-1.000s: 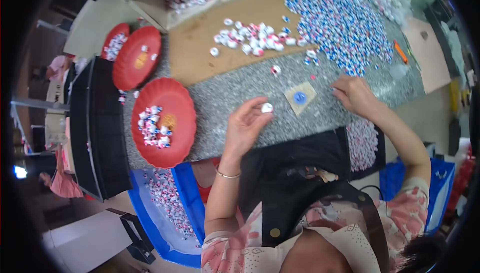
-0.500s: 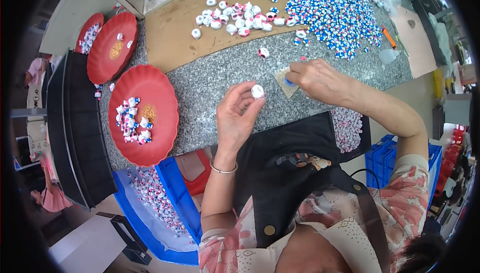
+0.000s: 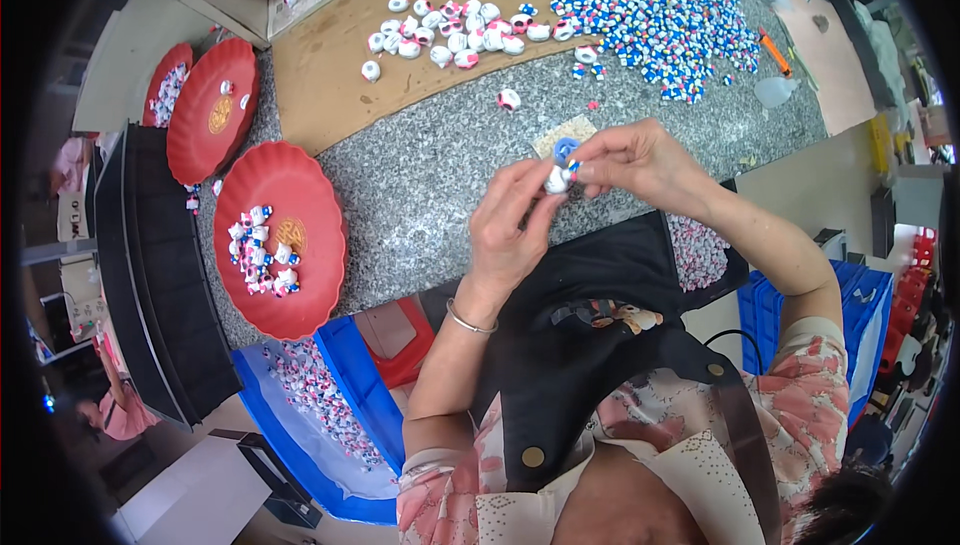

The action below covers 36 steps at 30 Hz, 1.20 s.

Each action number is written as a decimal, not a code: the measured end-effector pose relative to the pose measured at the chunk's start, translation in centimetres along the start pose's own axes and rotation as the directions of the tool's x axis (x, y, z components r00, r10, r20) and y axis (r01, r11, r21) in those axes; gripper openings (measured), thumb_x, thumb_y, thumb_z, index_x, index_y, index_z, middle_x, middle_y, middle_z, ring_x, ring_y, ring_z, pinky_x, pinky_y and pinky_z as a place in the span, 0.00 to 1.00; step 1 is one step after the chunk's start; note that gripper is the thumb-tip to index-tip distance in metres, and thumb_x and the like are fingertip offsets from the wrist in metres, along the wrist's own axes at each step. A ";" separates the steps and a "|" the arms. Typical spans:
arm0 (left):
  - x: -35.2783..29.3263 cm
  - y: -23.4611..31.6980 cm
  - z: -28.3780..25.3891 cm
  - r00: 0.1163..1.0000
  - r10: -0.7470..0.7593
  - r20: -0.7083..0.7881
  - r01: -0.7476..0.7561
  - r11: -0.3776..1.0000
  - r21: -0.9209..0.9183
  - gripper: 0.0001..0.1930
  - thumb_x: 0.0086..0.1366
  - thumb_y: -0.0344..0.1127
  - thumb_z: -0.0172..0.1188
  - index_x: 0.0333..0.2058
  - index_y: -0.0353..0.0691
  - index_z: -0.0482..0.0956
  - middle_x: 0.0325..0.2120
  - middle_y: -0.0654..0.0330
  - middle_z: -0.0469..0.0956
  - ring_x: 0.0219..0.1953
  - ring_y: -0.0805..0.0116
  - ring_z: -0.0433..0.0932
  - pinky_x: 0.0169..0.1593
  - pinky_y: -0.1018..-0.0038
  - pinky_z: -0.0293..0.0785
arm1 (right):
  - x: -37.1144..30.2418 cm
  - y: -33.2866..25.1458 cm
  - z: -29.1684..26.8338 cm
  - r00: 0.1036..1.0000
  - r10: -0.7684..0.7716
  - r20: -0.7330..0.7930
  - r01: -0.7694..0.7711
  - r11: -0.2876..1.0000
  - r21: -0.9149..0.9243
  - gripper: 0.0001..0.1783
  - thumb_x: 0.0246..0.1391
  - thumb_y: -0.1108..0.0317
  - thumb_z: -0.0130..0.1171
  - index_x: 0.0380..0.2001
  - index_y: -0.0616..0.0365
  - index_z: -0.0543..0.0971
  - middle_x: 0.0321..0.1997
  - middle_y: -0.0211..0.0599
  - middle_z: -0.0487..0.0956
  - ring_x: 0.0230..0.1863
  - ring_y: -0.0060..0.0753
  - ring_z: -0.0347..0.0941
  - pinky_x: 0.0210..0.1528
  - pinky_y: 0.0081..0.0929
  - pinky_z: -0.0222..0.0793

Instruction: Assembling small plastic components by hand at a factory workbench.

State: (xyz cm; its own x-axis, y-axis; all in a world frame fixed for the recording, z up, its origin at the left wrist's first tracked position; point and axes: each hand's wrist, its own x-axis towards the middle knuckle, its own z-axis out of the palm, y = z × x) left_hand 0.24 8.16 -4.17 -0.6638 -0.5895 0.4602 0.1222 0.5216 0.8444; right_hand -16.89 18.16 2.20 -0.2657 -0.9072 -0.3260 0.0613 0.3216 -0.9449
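Observation:
My left hand [image 3: 508, 230] pinches a small white figurine head [image 3: 556, 181] between thumb and fingers. Against it my right hand [image 3: 645, 165] holds a tiny blue figurine body [image 3: 574, 170]; whether the two are joined is hard to make out. Just behind my fingertips, a round blue dish-like piece [image 3: 565, 147] rests on a beige pad [image 3: 572, 129]. One loose white-and-pink head [image 3: 509, 99] lies farther back on the grey speckled table [image 3: 410, 180]. To the left, finished-looking white-and-blue figurines [image 3: 262, 250] sit in a red scalloped dish [image 3: 325, 205].
Several white-and-pink heads [image 3: 465, 35] lie on a cardboard sheet [image 3: 325, 95]. A wide heap of small blue bodies [image 3: 640, 20] covers the back right, beside an orange-handled tool [image 3: 774, 53]. Another red dish [image 3: 190, 150] stands at far left; a blue crate [image 3: 355, 375] is below the table edge.
My left hand has moved right with the head. My right hand has risen from the beige pad and met it, now showing a blue body. The view has shifted slightly.

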 end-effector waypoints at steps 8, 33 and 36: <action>0.4 1.2 -2.8 0.858 -0.222 0.463 0.443 0.775 -0.450 0.16 0.63 0.23 0.55 0.51 0.33 0.76 0.30 0.59 0.76 0.29 0.75 0.77 0.35 0.80 0.73 | -1.5 -1.6 0.8 0.810 -0.505 0.297 0.582 0.634 -0.509 0.13 0.51 0.79 0.60 0.41 0.61 0.81 0.28 0.37 0.79 0.28 0.27 0.78 0.31 0.24 0.74; -2.5 5.1 -12.3 0.902 -0.431 0.004 0.431 0.902 -0.001 0.09 0.59 0.32 0.55 0.36 0.33 0.75 0.27 0.62 0.71 0.29 0.75 0.67 0.34 0.79 0.63 | -5.1 4.9 5.0 0.705 -0.710 0.006 0.651 0.643 -0.403 0.17 0.51 0.70 0.59 0.46 0.60 0.76 0.43 0.42 0.77 0.41 0.44 0.77 0.43 0.34 0.76; -3.3 2.7 -17.5 0.879 -0.423 -0.222 0.467 0.858 0.216 0.12 0.60 0.26 0.58 0.44 0.33 0.75 0.32 0.62 0.73 0.33 0.73 0.70 0.38 0.79 0.66 | -5.5 4.9 -1.0 0.665 -0.745 -0.062 0.495 0.500 -0.710 0.11 0.48 0.75 0.62 0.38 0.60 0.80 0.40 0.43 0.79 0.38 0.41 0.78 0.37 0.32 0.76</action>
State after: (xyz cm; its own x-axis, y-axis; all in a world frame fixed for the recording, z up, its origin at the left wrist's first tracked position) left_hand 15.68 0.69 1.41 -0.4710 -0.8754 0.1086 -0.3641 0.3050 0.8800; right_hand -16.15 24.95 -0.57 -0.2815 -0.8258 0.4887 -0.7843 -0.0953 -0.6130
